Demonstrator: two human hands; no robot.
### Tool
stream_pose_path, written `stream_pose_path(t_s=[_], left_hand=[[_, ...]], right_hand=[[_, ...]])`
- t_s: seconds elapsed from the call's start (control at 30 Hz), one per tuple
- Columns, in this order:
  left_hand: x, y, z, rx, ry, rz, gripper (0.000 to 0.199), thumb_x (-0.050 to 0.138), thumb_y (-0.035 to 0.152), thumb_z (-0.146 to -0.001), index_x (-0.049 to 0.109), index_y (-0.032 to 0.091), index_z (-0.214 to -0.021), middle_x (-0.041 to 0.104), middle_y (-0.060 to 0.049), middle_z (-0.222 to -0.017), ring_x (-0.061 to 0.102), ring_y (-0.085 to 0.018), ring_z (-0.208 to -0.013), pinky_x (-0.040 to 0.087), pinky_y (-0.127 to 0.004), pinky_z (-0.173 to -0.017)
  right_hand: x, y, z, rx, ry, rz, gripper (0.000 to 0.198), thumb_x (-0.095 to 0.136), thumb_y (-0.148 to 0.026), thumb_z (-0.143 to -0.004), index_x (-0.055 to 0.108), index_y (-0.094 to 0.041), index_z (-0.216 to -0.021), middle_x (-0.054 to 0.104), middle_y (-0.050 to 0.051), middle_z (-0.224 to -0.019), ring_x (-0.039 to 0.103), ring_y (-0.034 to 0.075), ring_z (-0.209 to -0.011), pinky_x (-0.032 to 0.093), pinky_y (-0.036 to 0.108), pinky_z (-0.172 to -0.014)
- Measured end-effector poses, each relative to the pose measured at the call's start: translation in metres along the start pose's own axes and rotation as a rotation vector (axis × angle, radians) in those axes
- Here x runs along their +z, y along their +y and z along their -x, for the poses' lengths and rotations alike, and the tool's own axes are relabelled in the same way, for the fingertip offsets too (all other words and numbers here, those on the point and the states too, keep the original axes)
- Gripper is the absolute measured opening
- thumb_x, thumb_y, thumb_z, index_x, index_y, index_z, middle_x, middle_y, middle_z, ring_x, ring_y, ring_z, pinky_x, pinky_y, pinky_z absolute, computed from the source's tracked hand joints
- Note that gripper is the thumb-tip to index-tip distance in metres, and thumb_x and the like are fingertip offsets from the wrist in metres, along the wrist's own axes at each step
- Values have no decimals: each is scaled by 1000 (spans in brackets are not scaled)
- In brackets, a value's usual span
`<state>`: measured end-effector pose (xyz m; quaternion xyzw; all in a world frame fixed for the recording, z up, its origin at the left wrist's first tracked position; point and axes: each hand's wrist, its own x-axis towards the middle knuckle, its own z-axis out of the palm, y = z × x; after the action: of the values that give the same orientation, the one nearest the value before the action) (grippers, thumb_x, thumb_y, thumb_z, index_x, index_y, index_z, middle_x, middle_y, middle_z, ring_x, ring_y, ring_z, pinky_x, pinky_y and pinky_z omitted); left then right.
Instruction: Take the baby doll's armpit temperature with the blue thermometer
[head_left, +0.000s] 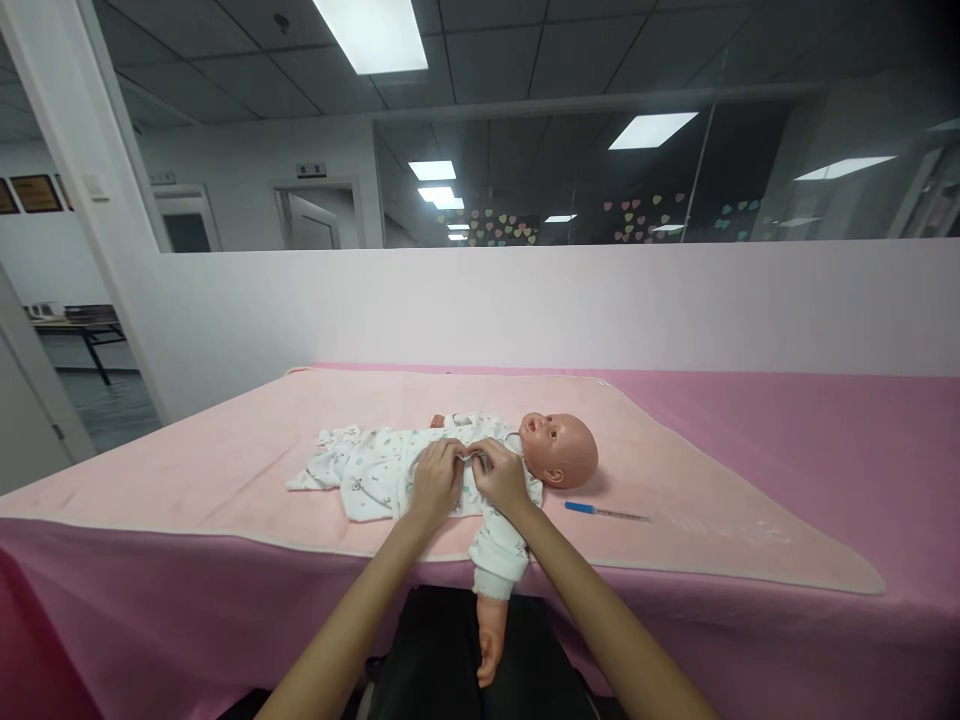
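Note:
A baby doll lies on its back with its head to the right, dressed in a white patterned outfit. Over its chest, my left hand has its fingers bent in a pinch on the edge of the outfit. Close beside it, my right hand is closed on the same cloth, fingertips nearly meeting those of the left. My fingers partly cover what they grip. One doll arm hangs over the table's front edge, between my forearms. A blue-ended glass thermometer lies near the doll's head.
Under the doll a peach blanket is spread over a pink-covered table. Behind it runs a low white wall with glass above. A doorway on the left shows another table.

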<state>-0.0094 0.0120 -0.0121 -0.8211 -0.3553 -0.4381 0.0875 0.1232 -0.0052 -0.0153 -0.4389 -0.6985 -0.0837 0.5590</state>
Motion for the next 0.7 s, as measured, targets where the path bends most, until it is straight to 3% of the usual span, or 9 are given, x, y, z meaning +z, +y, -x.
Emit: stream_pose_path(t_s=[0.43, 0.7], left_hand=[[-7, 4, -1, -68, 12, 107, 13, 40, 18, -83, 52, 22, -83, 58, -1, -88, 53, -16, -84, 41, -30, -76], [-13, 9, 0, -60, -9, 94, 9, 44, 21, -79, 53, 21, -76, 57, -3, -82, 51, -17, -78, 40, -31, -72]], right_hand=[[2, 6, 1, -12, 23, -46, 26, 41, -16, -83, 64, -23, -93, 66, 2, -87, 61, 14, -79, 47, 25, -68], [3, 5, 1, -12, 40, -11, 25, 41, -15, -81, 64, -22, -90, 66, 3, -83, 60, 14, -77, 47, 25, -68]])
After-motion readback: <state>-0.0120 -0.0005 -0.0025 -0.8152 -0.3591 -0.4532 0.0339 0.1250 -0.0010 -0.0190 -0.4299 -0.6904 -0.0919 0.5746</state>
